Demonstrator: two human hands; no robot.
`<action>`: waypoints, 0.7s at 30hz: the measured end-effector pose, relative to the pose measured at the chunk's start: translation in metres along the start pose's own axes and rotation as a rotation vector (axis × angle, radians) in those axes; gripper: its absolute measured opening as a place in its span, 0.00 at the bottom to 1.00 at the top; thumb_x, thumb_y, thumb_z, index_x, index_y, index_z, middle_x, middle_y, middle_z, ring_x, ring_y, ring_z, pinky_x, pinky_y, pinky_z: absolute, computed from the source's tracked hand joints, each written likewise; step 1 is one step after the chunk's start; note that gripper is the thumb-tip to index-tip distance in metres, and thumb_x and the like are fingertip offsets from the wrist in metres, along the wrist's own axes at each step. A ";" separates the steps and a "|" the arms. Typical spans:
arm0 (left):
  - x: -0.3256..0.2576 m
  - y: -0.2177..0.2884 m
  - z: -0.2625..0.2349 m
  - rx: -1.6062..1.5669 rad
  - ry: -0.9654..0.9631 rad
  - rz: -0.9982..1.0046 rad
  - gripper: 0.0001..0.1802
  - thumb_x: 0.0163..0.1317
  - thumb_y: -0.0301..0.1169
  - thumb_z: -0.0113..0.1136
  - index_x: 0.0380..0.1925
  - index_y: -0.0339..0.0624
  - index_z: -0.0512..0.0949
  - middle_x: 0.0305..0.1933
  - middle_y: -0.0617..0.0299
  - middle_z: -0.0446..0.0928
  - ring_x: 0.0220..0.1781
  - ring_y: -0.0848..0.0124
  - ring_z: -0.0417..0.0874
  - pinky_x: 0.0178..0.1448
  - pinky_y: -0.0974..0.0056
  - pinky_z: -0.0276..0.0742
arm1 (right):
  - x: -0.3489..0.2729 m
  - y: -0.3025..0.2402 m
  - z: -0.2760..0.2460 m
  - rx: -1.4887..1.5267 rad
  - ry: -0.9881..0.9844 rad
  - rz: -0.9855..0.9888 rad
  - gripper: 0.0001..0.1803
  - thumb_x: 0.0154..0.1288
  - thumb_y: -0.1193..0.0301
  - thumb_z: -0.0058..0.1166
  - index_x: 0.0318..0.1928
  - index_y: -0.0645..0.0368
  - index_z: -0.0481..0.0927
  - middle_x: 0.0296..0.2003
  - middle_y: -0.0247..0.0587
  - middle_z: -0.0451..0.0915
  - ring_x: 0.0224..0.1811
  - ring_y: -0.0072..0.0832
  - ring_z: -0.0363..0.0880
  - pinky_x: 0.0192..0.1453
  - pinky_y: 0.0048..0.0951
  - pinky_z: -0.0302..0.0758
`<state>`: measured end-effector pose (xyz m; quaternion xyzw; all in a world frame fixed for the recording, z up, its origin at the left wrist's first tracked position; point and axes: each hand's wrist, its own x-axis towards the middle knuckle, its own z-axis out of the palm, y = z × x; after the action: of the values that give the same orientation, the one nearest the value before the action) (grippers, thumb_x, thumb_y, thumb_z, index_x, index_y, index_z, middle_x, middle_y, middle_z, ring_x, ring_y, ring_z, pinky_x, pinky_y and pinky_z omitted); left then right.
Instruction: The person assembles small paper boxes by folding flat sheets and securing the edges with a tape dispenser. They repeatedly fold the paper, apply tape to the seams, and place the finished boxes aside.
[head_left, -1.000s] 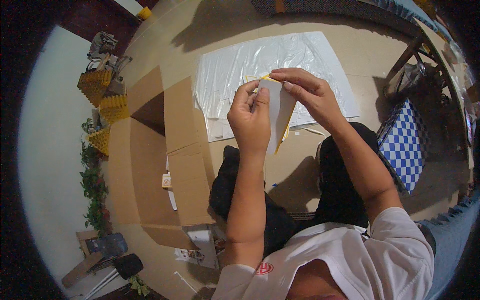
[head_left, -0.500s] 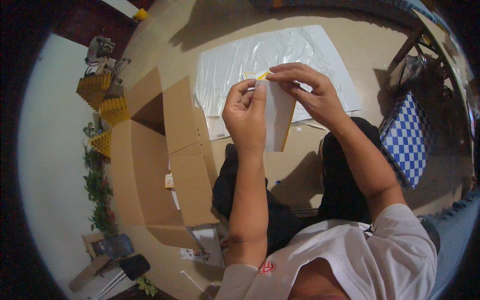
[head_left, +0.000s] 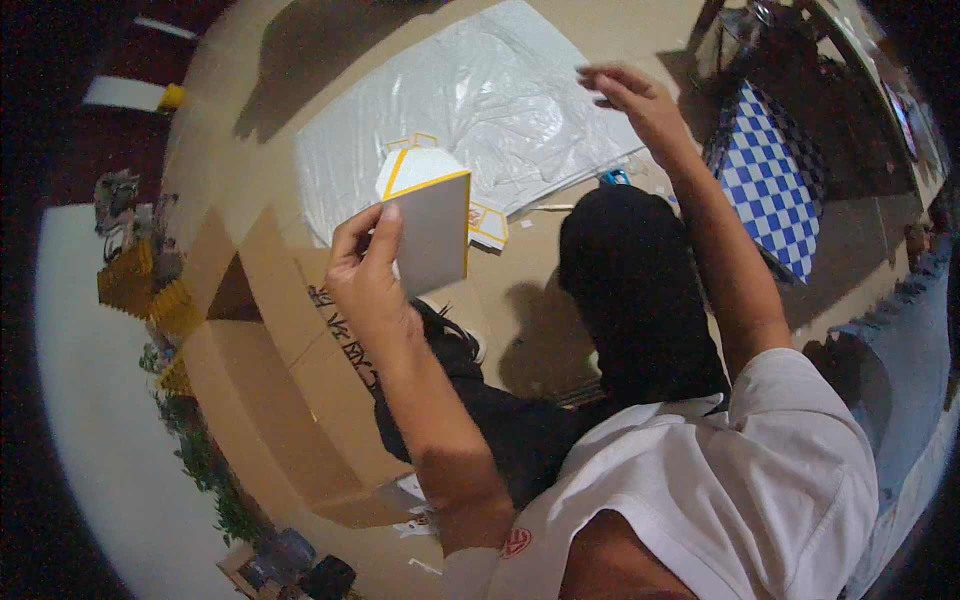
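Note:
My left hand (head_left: 368, 268) grips a partly folded paperboard box (head_left: 433, 232) by its left edge, thumb on the near face. The box shows a plain grey face with yellow edges, and a white top flap with a yellow stripe tilts away at its far end. A white tab with yellow lines sticks out at its right side. Apart from the box, my right hand (head_left: 640, 105) is raised in the air with its fingers stretched out, slightly blurred. It holds nothing and hovers by the right edge of a white sheet wrapped in clear plastic (head_left: 490, 90).
A large open brown carton (head_left: 255, 390) stands on the floor to the left. Beyond it are yellow stacked pieces (head_left: 127, 278) and a leafy plant (head_left: 195, 450). A small blue object (head_left: 614, 177) lies past my knee, and a blue-and-white checkered panel (head_left: 775, 190) is at right.
My right hand has let go of the paperboard box and moved off to the right. My left hand has carried the box left, and the view has shifted.

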<state>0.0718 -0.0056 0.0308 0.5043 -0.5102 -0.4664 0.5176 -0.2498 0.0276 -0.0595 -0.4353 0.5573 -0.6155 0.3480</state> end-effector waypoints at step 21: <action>0.000 -0.035 0.068 0.191 -0.084 -0.185 0.08 0.58 0.25 0.66 0.35 0.31 0.79 0.26 0.60 0.76 0.21 0.77 0.75 0.20 0.76 0.65 | -0.116 0.352 -0.106 -0.267 0.162 0.902 0.11 0.64 0.66 0.58 0.45 0.52 0.77 0.32 0.37 0.77 0.28 0.23 0.76 0.26 0.27 0.73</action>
<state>0.0048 -0.0102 -0.0059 0.5761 -0.5247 -0.4823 0.4002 -0.3244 0.1259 -0.4245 -0.1414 0.7904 -0.3578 0.4768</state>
